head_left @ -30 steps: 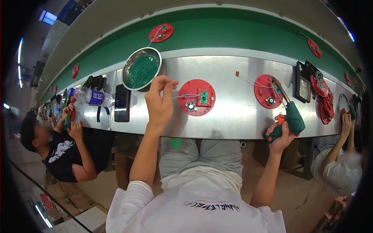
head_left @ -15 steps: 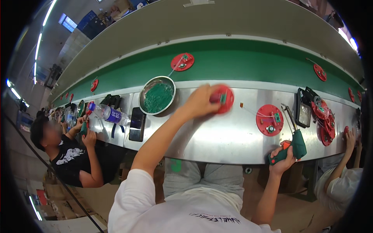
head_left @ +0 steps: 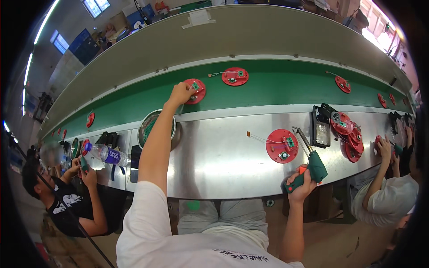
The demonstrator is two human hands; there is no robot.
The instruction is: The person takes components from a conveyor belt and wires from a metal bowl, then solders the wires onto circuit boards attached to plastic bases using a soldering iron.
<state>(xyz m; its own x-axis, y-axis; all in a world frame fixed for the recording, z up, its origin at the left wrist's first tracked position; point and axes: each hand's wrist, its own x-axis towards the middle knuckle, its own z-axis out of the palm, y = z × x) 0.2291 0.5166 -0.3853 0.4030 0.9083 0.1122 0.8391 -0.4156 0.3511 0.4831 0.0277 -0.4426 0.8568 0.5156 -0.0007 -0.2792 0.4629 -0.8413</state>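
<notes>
My left hand reaches across to the green strip, its fingers closed on the edge of a red disc with a small green circuit board and a wire. Another red disc lies to its right on the strip, its wire trailing left. My right hand grips a green soldering gun by its handle, with the tip pointing up and left. Left of the tip, a third red disc with a board and loose wires lies on the metal bench.
My forearm partly covers a metal bowl of green material. A phone and a bottle are at left. A black case and stacked red discs stand at right. Co-workers sit on both sides.
My left hand has gone from above the bench, where it held a red disc, to one on the green strip. Two discs now lie close together there. The view has shifted; my right hand keeps its grip.
</notes>
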